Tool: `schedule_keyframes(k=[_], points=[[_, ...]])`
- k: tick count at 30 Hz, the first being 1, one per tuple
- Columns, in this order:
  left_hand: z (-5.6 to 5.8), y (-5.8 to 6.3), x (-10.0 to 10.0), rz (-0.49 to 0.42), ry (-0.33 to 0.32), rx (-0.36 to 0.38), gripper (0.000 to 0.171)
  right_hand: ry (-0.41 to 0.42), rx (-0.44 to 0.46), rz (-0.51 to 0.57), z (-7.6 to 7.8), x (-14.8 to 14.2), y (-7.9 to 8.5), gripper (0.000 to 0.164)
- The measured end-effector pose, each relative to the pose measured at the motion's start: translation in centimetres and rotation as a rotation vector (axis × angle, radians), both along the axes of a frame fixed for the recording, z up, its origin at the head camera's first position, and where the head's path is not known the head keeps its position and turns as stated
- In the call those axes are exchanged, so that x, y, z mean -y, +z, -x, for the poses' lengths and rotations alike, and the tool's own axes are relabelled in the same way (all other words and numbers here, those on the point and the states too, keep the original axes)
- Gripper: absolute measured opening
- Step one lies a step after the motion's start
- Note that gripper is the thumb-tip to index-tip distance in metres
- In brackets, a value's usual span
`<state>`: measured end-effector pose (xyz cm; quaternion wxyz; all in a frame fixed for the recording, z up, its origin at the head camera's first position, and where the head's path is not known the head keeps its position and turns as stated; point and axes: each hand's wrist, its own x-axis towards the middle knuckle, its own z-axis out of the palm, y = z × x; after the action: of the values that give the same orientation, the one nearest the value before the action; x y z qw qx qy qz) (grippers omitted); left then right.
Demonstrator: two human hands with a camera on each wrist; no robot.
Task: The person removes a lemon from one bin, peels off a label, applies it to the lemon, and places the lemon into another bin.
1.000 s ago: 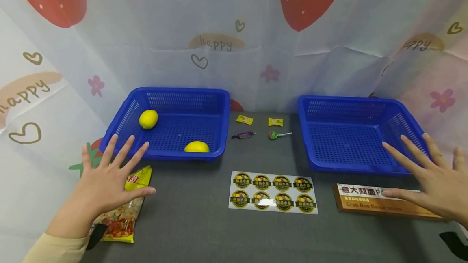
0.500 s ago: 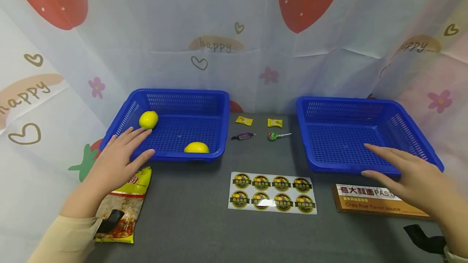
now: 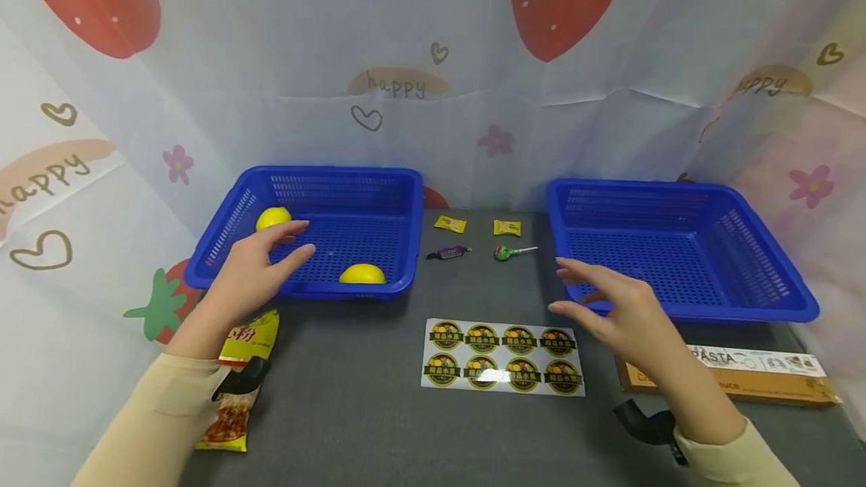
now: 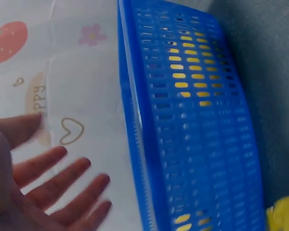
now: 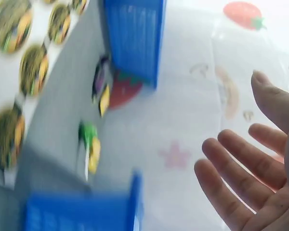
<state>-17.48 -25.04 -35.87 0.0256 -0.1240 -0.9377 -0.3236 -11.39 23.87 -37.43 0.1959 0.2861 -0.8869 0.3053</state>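
My left hand (image 3: 253, 265) hovers over the front left of the left blue basket (image 3: 414, 231), its fingers loosely bent and holding nothing. Two yellow lemons lie in that basket: one lemon (image 3: 273, 218) at the back left, partly behind the hand, and another lemon (image 3: 363, 273) by the front wall. My right hand (image 3: 619, 310) is in the air at the front left corner of the right blue basket (image 3: 744, 314), thumb and fingers apart with nothing between them. Left of its fingertips, a green lollipop (image 3: 503, 252) lies on the table near a purple-wrapped candy (image 3: 449, 252).
Two yellow-wrapped candies, one candy (image 3: 450, 224) left and one candy (image 3: 507, 228) right, lie at the back. A sticker sheet (image 3: 502, 357) lies front centre. A pasta box (image 3: 771, 385) is under the right forearm; a yellow food bag (image 3: 233, 423) is partly behind the left forearm.
Both hands have moved inward from the sides, and their spread fingers have relaxed into a loose bend. The baskets, lemons, candies and sticker sheet stay where they were.
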Motion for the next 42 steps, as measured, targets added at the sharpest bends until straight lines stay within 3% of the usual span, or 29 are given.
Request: schedule_keyframes(k=[5, 15, 22, 30, 34, 42], points=[[1.2, -0.2, -0.9, -0.083, -0.004, 0.09, 0.062, 0.051, 0.061, 0.048, 0.9, 3.4, -1.3, 0.069], [3.1, -0.4, -2.2, -0.093, -0.042, 0.112, 0.062, 0.057, 0.232, 0.118, 2.5, 8.9, -3.0, 0.067], [4.1, 0.1, -2.8, -0.075, -0.062, 0.146, 0.063, 0.064, 0.397, 0.188, 4.2, 11.8, -3.8, 0.079], [5.8, 0.7, -3.6, -0.053, -0.083, 0.241, 0.058, 0.076, 0.596, 0.231, 5.9, 15.3, -4.6, 0.093], [6.8, 0.0, -4.2, -0.026, -0.09, 0.282, 0.059, 0.076, 0.674, 0.271, 6.7, 16.8, -5.0, 0.104], [7.9, -2.4, -4.5, -0.005, -0.156, 0.428, 0.064, 0.086, 0.785, 0.329, 7.4, 19.0, -6.1, 0.114]])
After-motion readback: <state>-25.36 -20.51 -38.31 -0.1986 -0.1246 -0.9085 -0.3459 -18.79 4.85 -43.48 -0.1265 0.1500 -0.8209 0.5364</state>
